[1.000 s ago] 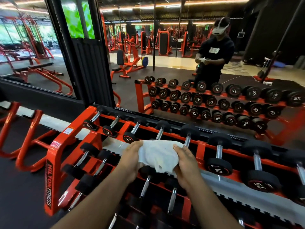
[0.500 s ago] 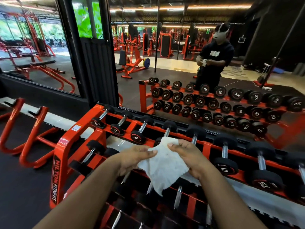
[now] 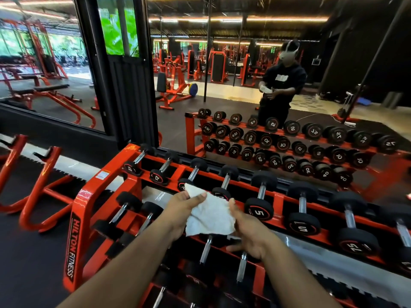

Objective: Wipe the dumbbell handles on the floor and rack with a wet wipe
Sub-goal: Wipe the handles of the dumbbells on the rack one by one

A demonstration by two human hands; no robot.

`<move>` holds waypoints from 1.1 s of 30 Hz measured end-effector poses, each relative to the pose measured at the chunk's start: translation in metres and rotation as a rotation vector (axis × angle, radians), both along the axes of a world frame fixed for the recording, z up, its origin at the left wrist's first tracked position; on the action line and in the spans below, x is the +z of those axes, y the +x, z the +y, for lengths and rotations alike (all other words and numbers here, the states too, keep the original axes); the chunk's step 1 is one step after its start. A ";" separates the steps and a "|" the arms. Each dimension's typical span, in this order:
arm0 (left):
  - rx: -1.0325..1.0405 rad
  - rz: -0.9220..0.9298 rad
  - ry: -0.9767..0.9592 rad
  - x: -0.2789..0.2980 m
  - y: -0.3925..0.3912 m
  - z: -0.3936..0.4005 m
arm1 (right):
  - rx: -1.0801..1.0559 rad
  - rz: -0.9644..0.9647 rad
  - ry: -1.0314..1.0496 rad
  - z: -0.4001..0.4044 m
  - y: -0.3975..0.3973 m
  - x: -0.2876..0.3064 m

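Note:
I hold a white wet wipe (image 3: 209, 216) in front of me, above the orange dumbbell rack (image 3: 89, 196). My left hand (image 3: 178, 210) pinches its upper left corner between thumb and fingers. My right hand (image 3: 249, 232) holds its right edge, thumb on top and fingers underneath. The rack's top row carries black dumbbells with chrome handles, among them a 2.5 (image 3: 158, 176) and a 5 (image 3: 259, 210), whose handle (image 3: 262, 191) is bare. Lower rows hold more dumbbells (image 3: 127, 210), partly hidden by my arms. The wipe touches no handle.
A wall mirror (image 3: 244, 103) behind the rack reflects the rack and a person holding the wipe. Orange floor frames (image 3: 42, 187) stand to the left on the black rubber floor. Benches and machines fill the room beyond the glass at the far left.
The wipe has been turned and regripped: my left hand now pinches its top corner and my right hand has slid down to its right edge. The view has shifted left and closer to the rack.

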State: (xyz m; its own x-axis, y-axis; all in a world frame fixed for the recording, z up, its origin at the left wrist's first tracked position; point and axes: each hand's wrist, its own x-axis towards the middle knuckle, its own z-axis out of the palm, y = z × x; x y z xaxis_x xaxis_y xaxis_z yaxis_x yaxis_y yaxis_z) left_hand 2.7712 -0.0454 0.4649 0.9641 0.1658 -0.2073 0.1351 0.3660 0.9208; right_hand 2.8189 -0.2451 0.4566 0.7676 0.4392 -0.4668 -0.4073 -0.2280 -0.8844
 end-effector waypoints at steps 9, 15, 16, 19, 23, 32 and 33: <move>0.112 -0.057 0.481 0.011 -0.008 0.017 | -0.137 -0.273 0.259 0.006 -0.005 0.017; 0.016 -0.115 0.540 0.031 -0.013 0.021 | -0.043 -0.177 0.239 0.012 -0.010 0.018; -0.036 -0.114 0.506 0.034 -0.014 0.022 | -0.069 -0.155 0.265 0.014 -0.010 0.017; -0.158 -0.122 0.391 0.034 -0.015 0.026 | -0.206 -0.174 0.359 0.018 -0.008 0.015; -0.035 -0.122 0.446 0.025 -0.012 0.029 | -0.293 -0.267 0.410 0.017 -0.006 0.014; 0.217 -0.329 0.679 0.029 -0.006 0.026 | -0.318 -0.678 0.186 0.004 0.008 0.017; 0.209 -0.339 0.742 0.030 -0.006 0.026 | -0.341 -0.776 0.123 0.002 0.011 0.017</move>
